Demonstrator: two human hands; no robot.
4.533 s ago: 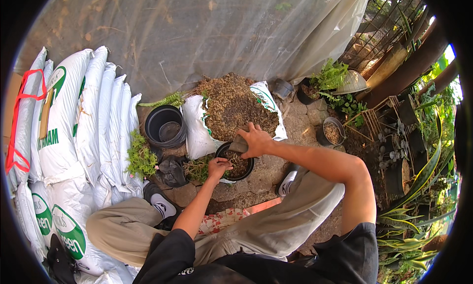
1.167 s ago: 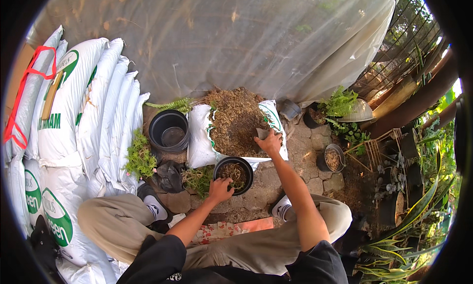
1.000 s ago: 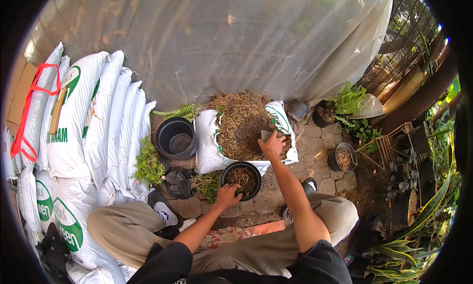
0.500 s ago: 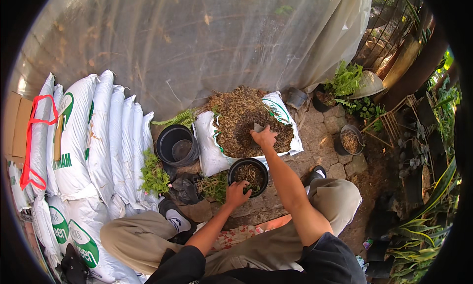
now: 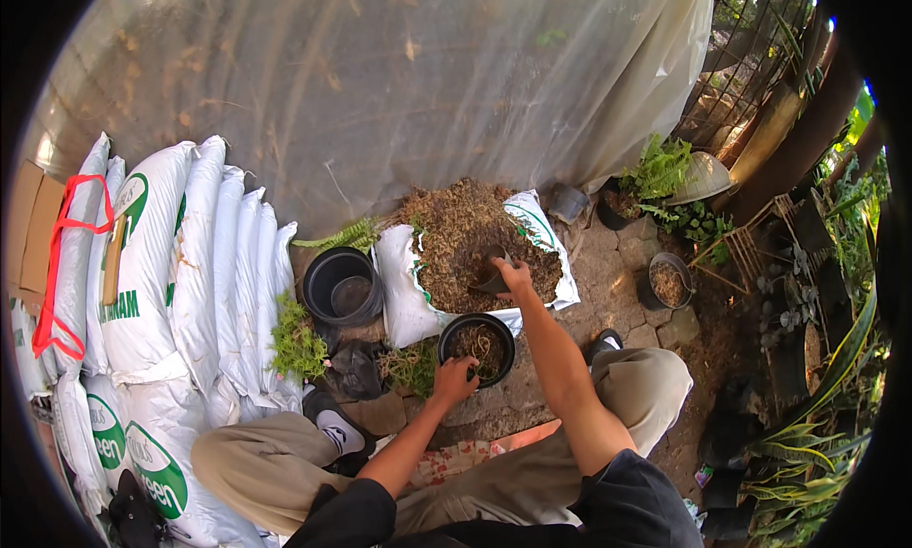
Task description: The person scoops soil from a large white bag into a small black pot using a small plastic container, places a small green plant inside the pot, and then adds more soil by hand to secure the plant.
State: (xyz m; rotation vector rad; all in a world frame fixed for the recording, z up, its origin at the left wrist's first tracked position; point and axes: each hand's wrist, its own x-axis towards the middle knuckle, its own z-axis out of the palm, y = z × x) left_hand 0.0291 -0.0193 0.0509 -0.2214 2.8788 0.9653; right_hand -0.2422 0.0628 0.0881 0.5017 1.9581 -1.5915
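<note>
A round black plant pot (image 5: 505,357) with soil and thin roots or stems inside stands between my feet. My left hand (image 5: 455,381) is closed on its near left rim. Just beyond the pot lies a cut-open white sack (image 5: 407,306), heaped with brown potting mix (image 5: 454,227). My right hand (image 5: 515,280) grips a dark scoop-like piece (image 5: 492,279), which is dipped into the hollow of the mix. Its exact kind is hard to make out.
Left of the open sack is a larger, empty-looking black pot (image 5: 328,280). Full white sacks (image 5: 142,263) are stacked at left. Plastic sheeting (image 5: 361,92) hangs behind. A small pot of mix (image 5: 669,290) and a potted fern (image 5: 660,173) stand to the right on stone paving (image 5: 608,273).
My right hand has come slightly nearer to me, and the scoop in it has tilted deeper into the mix. My left hand's fingers have curled further over the pot's rim.
</note>
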